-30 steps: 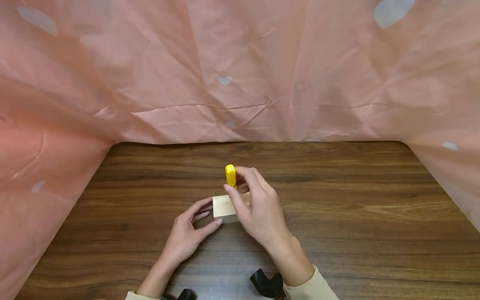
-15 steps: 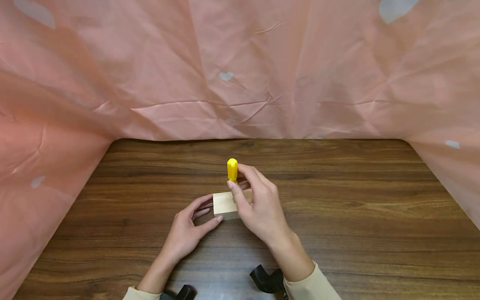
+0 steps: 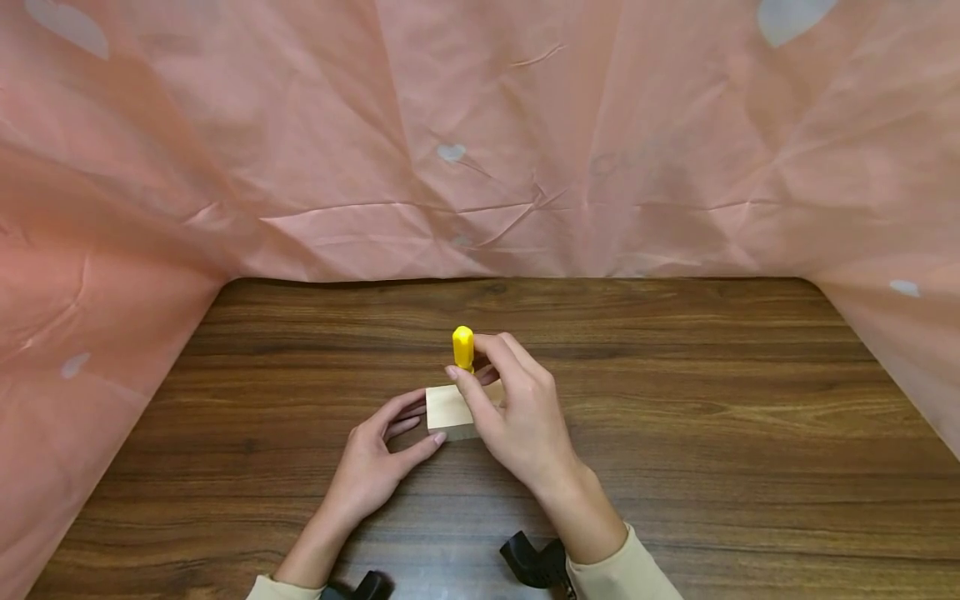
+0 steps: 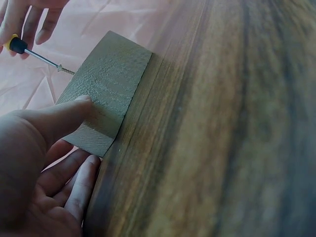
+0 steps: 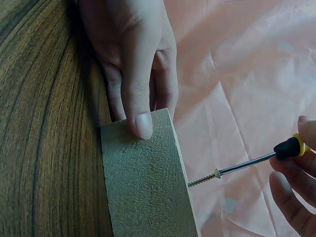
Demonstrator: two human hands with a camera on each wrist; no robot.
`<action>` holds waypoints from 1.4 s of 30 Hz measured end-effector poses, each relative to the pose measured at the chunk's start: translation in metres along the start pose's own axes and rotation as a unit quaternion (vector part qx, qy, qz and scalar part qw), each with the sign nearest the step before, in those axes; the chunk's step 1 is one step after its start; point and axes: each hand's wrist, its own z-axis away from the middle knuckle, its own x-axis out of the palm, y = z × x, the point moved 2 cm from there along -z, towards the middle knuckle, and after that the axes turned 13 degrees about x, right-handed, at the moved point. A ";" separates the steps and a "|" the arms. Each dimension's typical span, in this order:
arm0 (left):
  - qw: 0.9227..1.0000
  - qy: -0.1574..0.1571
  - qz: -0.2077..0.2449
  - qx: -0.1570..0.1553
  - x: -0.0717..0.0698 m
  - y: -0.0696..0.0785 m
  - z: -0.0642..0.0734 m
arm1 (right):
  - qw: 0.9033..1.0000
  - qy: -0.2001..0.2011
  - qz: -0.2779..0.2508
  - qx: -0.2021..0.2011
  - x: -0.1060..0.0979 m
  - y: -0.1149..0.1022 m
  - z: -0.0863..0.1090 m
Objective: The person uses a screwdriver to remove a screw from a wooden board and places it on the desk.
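A pale wooden block (image 3: 448, 408) lies on the table, and my left hand (image 3: 375, 467) grips its left end, thumb on the near side and fingers behind. Between thumb and fingers, my right hand (image 3: 525, 417) pinches a screwdriver (image 3: 462, 346) by its yellow handle, which points up above the block. The right wrist view shows the screwdriver's metal shaft (image 5: 247, 164) meeting the head of a screw (image 5: 203, 180). That screw stands in the block's top face with most of its thread exposed. In the left wrist view, my left thumb (image 4: 64, 116) presses the block's rough side.
The brown wood-grain table (image 3: 712, 433) spreads around the hands. Pink cloth (image 3: 480, 142) with pale hearts hangs behind it and along both sides. Black wrist-worn devices (image 3: 532, 562) show near the sleeves at the front.
The yellow handle tilts slightly and my right thumb and fingers shift around it. The left hand keeps its hold and the block stays in place; the head view moved slightly at first.
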 end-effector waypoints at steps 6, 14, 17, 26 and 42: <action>1.000 0.001 -0.001 0.003 0.000 0.000 0.001 | 1.000 -0.004 0.000 0.004 0.000 0.000 0.001; 1.000 0.006 -0.006 -0.003 0.001 -0.003 0.003 | 1.000 -0.012 0.013 0.005 0.000 -0.001 0.003; 1.000 0.005 0.000 -0.002 0.002 -0.003 0.003 | 1.000 -0.016 0.013 0.005 0.000 0.000 0.004; 1.000 0.006 0.009 0.000 0.003 -0.002 0.002 | 1.000 -0.014 0.014 -0.006 0.000 0.000 0.004; 1.000 0.005 0.001 0.006 0.001 0.000 0.001 | 1.000 -0.009 0.013 -0.007 0.000 -0.001 0.003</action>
